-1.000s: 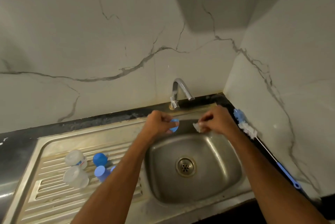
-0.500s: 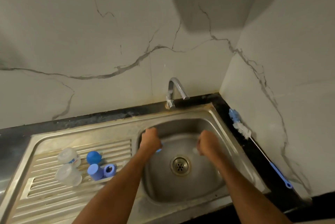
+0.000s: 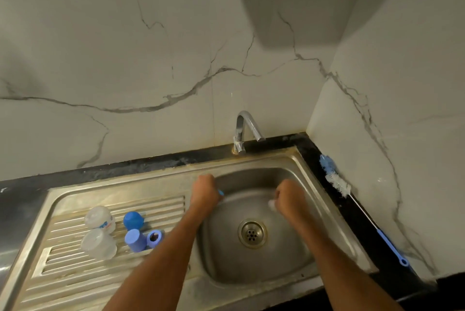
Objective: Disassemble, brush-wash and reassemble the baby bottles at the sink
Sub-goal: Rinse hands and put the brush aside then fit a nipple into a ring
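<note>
Now you are holding both fists over the sink (image 3: 297, 164). Your left hand (image 3: 204, 191) is curling its grip round a small blue part (image 3: 221, 193), only its edge showing. Your right hand (image 3: 289, 196) is pinching a pale, clear piece (image 3: 271, 204), too blurred to name. On the draining board (image 3: 75, 278) two clear bottles (image 3: 99, 231) are lying beside a blue cap (image 3: 133, 220), a blue cup (image 3: 135, 240) and a blue ring (image 3: 154, 237). On the counter (image 3: 364, 222) at your right the bottle brush (image 3: 336, 181) is lying along the wall, well apart from your hands.
</note>
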`<state>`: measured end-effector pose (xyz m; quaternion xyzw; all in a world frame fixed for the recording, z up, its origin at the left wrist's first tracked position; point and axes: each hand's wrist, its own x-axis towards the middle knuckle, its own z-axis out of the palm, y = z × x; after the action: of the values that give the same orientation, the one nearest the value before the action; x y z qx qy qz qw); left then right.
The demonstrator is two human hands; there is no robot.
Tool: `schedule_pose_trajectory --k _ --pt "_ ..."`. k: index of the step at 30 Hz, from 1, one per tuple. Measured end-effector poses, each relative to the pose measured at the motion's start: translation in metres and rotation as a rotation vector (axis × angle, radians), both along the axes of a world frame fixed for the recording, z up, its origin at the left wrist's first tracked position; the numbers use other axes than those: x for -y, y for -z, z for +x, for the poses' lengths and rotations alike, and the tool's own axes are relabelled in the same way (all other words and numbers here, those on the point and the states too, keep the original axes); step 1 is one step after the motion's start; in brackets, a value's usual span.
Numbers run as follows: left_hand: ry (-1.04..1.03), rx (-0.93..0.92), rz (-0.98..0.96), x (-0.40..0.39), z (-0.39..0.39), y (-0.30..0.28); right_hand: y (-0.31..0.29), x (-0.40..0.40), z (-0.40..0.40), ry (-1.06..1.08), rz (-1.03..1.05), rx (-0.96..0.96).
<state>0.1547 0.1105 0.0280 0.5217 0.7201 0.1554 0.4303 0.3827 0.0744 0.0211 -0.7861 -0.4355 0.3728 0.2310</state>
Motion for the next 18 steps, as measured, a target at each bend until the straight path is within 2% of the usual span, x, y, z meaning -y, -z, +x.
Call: schedule_pose_trajectory --k 1,3,5,9,12,14,18 --pt "-0.003 0.097 0.013 0.002 0.003 0.005 0.008 0.002 -0.002 -0.023 0.025 -0.017" --pt "-0.084 0.36 -0.054 0.005 0.008 0.002 0.006 0.005 -0.005 0.022 0.015 -0.219" --pt "-0.122 0.46 -0.028 0.006 0.011 -0.008 -0.002 0.005 -0.004 0.035 0.062 -0.317" --pt "-0.255 0.815 -0.097 0.012 0.017 -0.029 -0.02 0.004 -0.005 0.118 0.146 -0.707" --pt "-0.267 0.927 -0.117 0.017 0.019 -0.035 -0.03 0.009 -0.01 0.118 0.181 -0.881" --pt "-0.263 0.943 -0.113 0.019 0.022 -0.036 -0.037 0.014 -0.016 0.098 0.191 -0.904" --pt "-0.209 0.922 -0.082 0.022 0.026 -0.037 -0.044 0.015 -0.021 0.066 0.217 -0.682"
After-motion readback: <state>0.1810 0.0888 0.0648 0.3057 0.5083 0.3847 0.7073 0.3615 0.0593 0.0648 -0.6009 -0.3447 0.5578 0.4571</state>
